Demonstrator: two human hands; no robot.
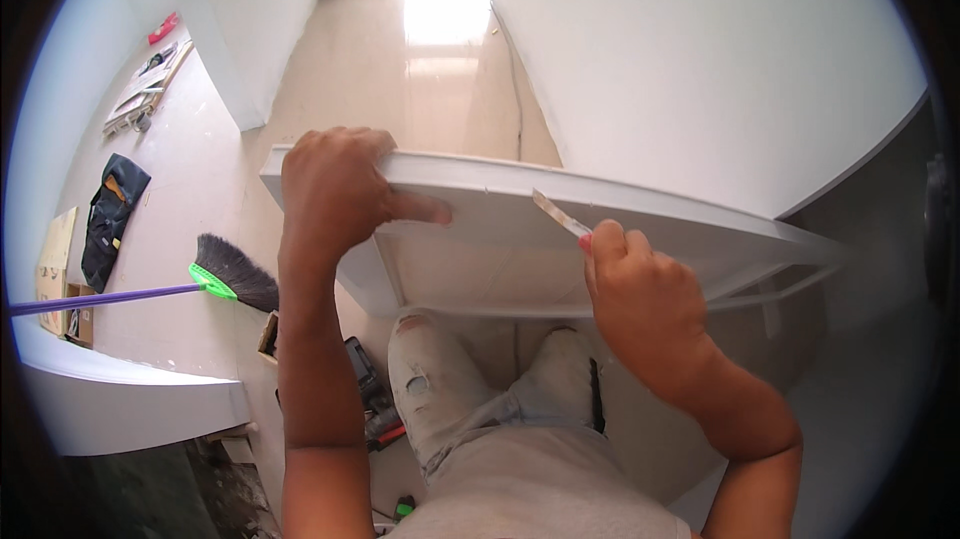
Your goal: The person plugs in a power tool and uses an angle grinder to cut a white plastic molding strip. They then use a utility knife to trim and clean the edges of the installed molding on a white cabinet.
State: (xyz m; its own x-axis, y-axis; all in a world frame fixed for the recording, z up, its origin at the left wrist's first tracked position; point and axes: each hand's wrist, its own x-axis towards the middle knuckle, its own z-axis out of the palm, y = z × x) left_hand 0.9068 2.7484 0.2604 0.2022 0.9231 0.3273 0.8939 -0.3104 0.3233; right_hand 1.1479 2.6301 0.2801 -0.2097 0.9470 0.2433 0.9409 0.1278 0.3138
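Note:
A long white frame (480, 177) runs crosswise in front of me, its rim uppermost and an opening in its near side. Over its left end my left hand (338, 184) is closed, fingers on the far side and thumb stretched along the near face. My right hand (648, 301) is closed round a utility knife (560, 213) with a narrow, flat blade, its handle mostly hidden in the fist. The blade tip points up and left, close to the near face below the rim; I cannot tell whether it touches.
At left lie a broom (236, 274) with a purple handle and a dark bag (113, 219). Power tools (372, 394) rest beside my leg. A large white panel (700, 59) stands ahead on the right, with a cable (516, 79) along the floor near it.

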